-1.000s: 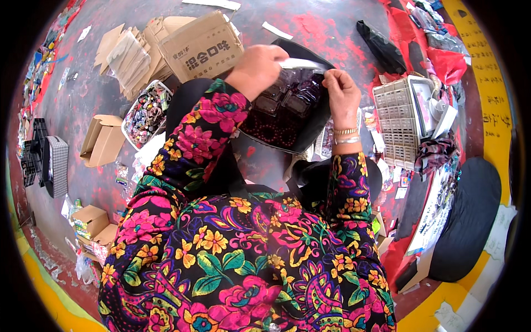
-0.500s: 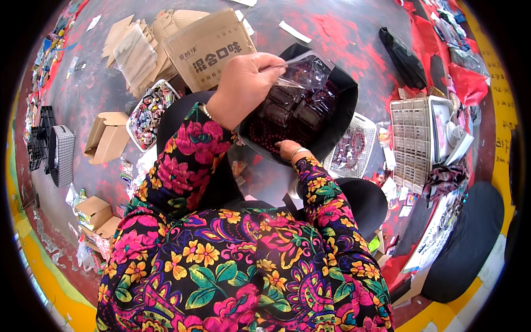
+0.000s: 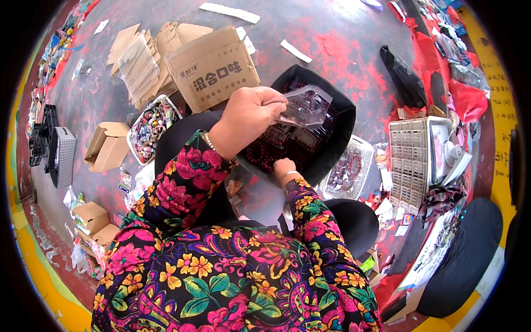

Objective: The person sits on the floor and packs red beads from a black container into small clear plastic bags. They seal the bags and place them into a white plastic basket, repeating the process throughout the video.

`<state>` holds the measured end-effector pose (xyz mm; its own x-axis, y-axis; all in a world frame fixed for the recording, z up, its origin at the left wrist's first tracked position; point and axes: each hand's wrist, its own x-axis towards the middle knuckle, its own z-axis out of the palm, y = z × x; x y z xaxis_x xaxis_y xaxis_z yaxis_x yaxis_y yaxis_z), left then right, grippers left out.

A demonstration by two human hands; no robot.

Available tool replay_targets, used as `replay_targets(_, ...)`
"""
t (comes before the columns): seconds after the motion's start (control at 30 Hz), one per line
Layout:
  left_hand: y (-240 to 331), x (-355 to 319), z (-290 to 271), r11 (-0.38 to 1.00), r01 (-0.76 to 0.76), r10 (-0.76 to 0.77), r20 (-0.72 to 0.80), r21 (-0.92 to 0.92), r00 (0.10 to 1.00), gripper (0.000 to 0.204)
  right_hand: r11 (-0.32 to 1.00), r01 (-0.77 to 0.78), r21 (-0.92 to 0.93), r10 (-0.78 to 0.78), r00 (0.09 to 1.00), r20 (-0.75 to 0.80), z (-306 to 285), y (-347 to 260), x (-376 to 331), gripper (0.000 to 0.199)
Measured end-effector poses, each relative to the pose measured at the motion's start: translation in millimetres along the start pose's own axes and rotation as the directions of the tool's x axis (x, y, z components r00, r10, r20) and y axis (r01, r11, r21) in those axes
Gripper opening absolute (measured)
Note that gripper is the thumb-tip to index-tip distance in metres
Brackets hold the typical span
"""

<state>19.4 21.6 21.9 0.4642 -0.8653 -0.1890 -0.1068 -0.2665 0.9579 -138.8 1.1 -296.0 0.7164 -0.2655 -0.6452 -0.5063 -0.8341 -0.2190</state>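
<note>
Left hand (image 3: 249,119) lifted clear packet (image 3: 304,106) higher

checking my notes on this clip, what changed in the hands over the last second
The right hand let go of the clear plastic tray and dropped to the near rim of the black basin. The left hand kept hold of the tray and lifted it above the basin, fingers pinching its edge. The cardboard box and white baskets stayed put.
</note>
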Motion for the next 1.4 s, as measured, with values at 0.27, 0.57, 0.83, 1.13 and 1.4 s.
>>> replay_targets(0.27,-1.4,16.8,-13.7,0.993,-0.043,0.037,-0.057,-0.107,0.998,0.02,0.841,0.21,0.498,-0.101,0.966,-0.237,-132.0,50.4,-32.3,0.019)
replay_targets(0.57,-3.3,53.6,-13.1,0.993,-0.04,0.038,-0.024,-0.113,0.999,0.018,0.02,0.543,0.839,-0.054,0.839,-0.542,-254.0,68.9,-221.6,0.029)
replay_targets(0.83,-5.9,62.4,20.8,0.986,-0.091,0.049,0.283,0.138,0.958,0.023,-0.24,0.764,0.599,0.06,0.628,-0.776,-241.1,87.3,-232.8,0.031)
replay_targets(1.13,-17.7,55.2,37.9,0.636,-0.525,0.353,0.391,0.566,0.85,0.022,0.589,0.648,0.483,0.185,0.474,-0.861,-257.5,53.0,-238.5,0.021)
replay_targets(1.4,-20.7,45.6,48.5,0.573,-0.509,0.247,0.457,0.643,0.855,0.023,0.946,0.324,0.027,-0.087,0.332,-0.939,-267.2,25.9,-234.6,0.025)
